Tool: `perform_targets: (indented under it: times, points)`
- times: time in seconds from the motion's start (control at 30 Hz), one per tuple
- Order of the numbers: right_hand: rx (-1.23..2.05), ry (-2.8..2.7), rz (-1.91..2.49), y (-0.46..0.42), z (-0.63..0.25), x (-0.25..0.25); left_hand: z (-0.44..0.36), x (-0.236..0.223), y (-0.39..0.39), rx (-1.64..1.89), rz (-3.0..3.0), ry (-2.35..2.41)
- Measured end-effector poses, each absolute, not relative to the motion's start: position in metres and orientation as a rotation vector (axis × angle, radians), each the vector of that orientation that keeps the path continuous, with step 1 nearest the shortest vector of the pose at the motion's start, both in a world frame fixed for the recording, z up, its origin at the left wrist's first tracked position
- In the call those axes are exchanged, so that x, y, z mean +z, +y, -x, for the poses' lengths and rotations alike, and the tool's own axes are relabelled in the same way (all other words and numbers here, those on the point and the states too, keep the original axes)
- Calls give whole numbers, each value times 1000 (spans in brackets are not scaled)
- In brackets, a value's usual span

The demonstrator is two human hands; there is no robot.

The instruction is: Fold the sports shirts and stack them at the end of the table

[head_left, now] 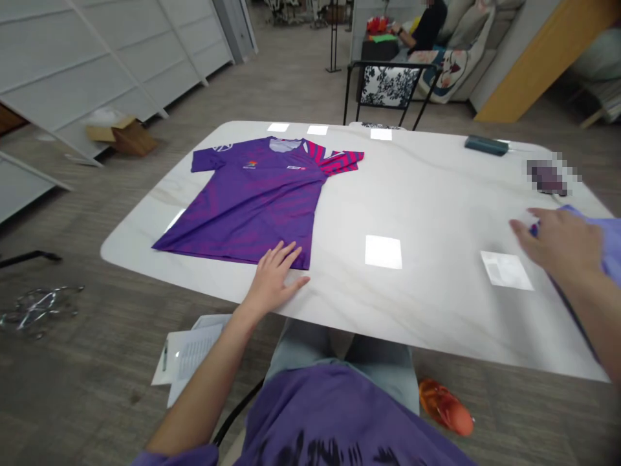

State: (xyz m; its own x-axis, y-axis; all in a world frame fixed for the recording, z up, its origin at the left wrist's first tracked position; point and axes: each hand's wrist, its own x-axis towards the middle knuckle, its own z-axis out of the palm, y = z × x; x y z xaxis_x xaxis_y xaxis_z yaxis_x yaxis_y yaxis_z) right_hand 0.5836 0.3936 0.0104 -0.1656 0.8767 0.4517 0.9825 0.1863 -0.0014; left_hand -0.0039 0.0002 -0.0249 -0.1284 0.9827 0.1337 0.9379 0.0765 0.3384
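Observation:
A purple sports shirt [257, 200] with pink-striped right sleeve lies spread flat, front up, on the left half of a white marble table [417, 213]. My left hand [274, 275] rests flat on the table, fingers apart, touching the shirt's bottom right corner. Over at the right edge, my right hand [557, 243] reaches onto a light lavender cloth [609, 249]; its fingers lie on the fabric, and I cannot see whether they grip it.
A dark case [486, 145] and a blurred dark object [548, 178] lie at the table's far right. A black chair [388, 87] stands behind the table, with a seated person beyond. Papers [191, 356] and an orange shoe [444, 404] lie on the floor near me.

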Motion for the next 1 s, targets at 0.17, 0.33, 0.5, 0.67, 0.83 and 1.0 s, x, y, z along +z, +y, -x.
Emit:
perform_targets:
  times: [0.17,0.33,0.5,0.67,0.83,1.0]
  points:
    - [-7,-2539,1466,355,-372,-7,-8,-35,-19,385,-2069,2164]
    - [283,-2660,1311,359,-196,-11,-17,-35,-43,465,-2123,2126]
    - [278,-2698,1255,404,-78,-11,-15,-37,-55,481,-2133,2090]
    - [256,-2734,1435,436,-69,-20,-23,-40,-63,466,-2113,2050]
    - [194,-2616,1579,434,-147,-24,-50,-35,-64,444,-2145,1901]
    - [87,-2470,1765,410,-260,-25,-101,-29,-52,414,-2255,1719]
